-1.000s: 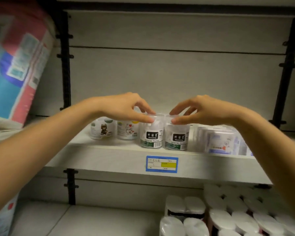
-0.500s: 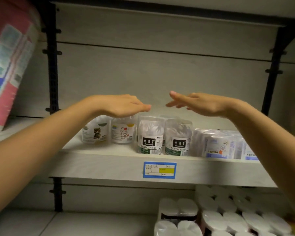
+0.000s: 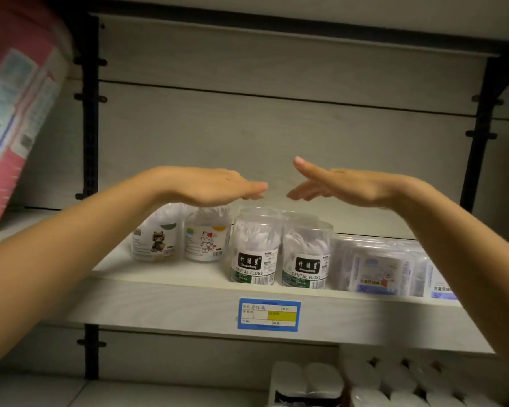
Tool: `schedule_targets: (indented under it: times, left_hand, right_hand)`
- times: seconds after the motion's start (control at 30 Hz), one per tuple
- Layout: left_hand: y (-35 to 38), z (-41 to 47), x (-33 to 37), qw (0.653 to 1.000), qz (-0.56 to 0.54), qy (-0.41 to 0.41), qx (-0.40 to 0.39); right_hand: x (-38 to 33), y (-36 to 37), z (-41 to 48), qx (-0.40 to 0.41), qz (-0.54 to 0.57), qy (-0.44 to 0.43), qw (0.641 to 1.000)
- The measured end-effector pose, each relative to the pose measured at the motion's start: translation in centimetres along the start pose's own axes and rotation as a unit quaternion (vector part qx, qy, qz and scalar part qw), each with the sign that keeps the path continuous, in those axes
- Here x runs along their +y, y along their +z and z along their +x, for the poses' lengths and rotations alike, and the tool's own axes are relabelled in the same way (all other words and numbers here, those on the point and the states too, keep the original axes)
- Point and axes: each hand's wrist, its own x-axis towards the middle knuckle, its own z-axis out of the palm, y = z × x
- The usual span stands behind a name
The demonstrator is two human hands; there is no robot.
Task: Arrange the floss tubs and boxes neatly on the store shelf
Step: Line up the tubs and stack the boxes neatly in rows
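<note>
A: Where are the hands?

B: Both hover above the row of tubs, touching nothing. The left hand is flat, palm down, fingers stretched toward three o'clock, over the two cartoon tubs. The right hand is flat too, fingers spread and pointing toward nine o'clock, tips near the left hand's but apart. Neither hand grips anything.

A: And the floss?

B: On the shelf, upright. From nine o'clock: a tub with a cat in a green hat, just beside it a tub with a white cat. Both sit further back than the next pair, two clear tubs labelled DENTAL FLOSS, the left one and the right one side by side at the front edge; I cannot tell whether they touch. Another tub's rim peeks behind them.

A: The boxes?

B: At three o'clock of the tubs, clear floss boxes stand packed together, partly behind the right forearm. A blue price tag sits on the shelf's front lip, below the DENTAL FLOSS tubs.
</note>
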Motion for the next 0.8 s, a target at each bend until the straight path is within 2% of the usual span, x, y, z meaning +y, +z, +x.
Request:
schedule_targets:
  times: [0.07,0.23,0.47,0.8]
  left_hand:
    - [-0.3,1.0,0.0,1.0,0.011,-0.022,0.004]
    - [0.2,2.9,0.3,0.995,0.027,-0.067,-0.062]
    - [-0.4,3.1,0.1,0.996,0.004,-0.056,-0.063]
    - [0.5,4.8,0.6,0.995,-0.012,-0.092,-0.04]
  right_hand:
    - [0.2,-0.2,1.6,0.002,-0.005,0.027,1.0]
    - [0.3,0.7,3.7,-0.093,-0.007,0.072,0.993]
    - [1.1,0.2,3.3,-0.084,0.0,0.065,0.994]
    - [1.1,0.5,3.2,-0.066,-0.003,0.06,0.996]
